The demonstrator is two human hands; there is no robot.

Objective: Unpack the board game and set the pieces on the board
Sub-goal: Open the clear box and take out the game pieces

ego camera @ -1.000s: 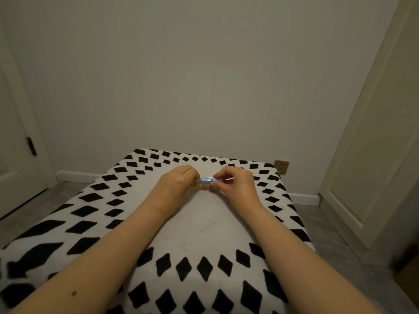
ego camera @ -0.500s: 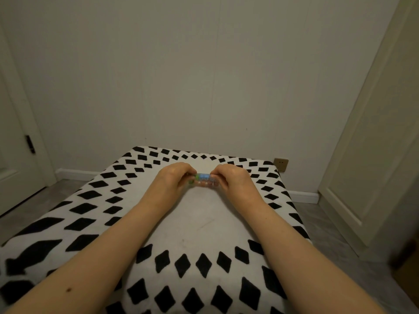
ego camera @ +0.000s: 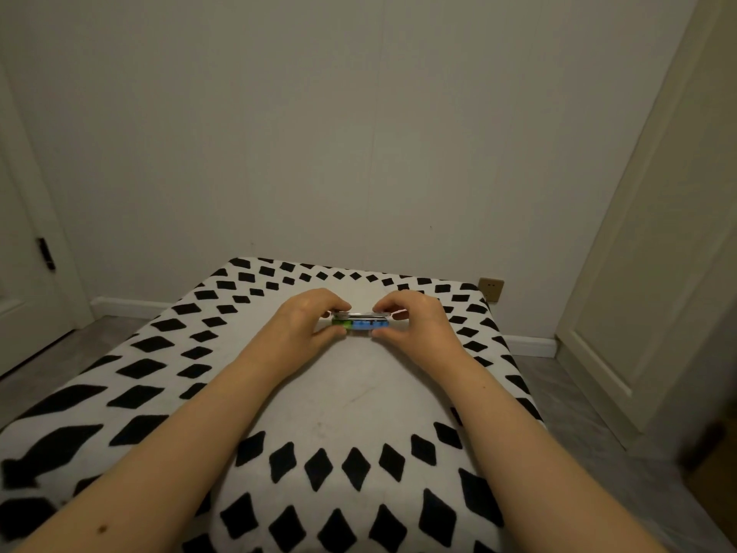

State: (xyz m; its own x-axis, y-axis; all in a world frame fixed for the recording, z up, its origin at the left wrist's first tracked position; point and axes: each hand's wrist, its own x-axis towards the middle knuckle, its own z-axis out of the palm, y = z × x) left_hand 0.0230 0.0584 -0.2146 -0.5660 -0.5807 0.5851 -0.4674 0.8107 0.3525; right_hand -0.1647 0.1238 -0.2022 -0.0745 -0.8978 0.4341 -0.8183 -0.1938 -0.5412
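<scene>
We grip a small flat game box (ego camera: 361,321) at its ends, left hand (ego camera: 305,319) and right hand (ego camera: 416,321) pinching it above the patterned table (ego camera: 319,417).

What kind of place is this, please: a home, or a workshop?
Probably a room in a home: a cloth with black diamonds covers the surface, a wall socket sits above the baseboard, and a pale panelled door stands at right.

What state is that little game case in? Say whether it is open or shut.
Partly open, it seems: the game case shows a pale lid raised above its green-blue base, left hand and right hand gripping its ends.
</scene>
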